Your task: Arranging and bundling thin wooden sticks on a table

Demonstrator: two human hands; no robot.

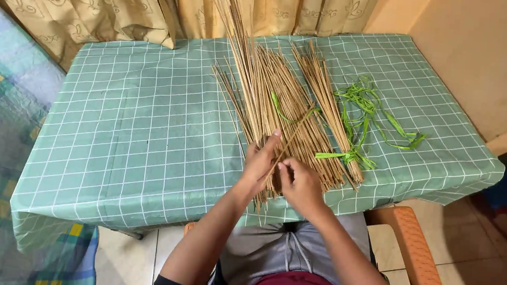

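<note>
My left hand (259,164) pressed the stick pile (280,111) at frame centre; my right hand (300,184) pinched one thin stick (287,144) near its end. It looked light, stiff and brittle.

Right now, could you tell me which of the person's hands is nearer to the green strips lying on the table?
Right. The right hand sits just left of the green strips, pinching a stick; the left hand rests on the stick pile, farther away.

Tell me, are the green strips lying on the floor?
No, the green strips lie on the checked green tablecloth, right beside the thin brown sticks.
</note>
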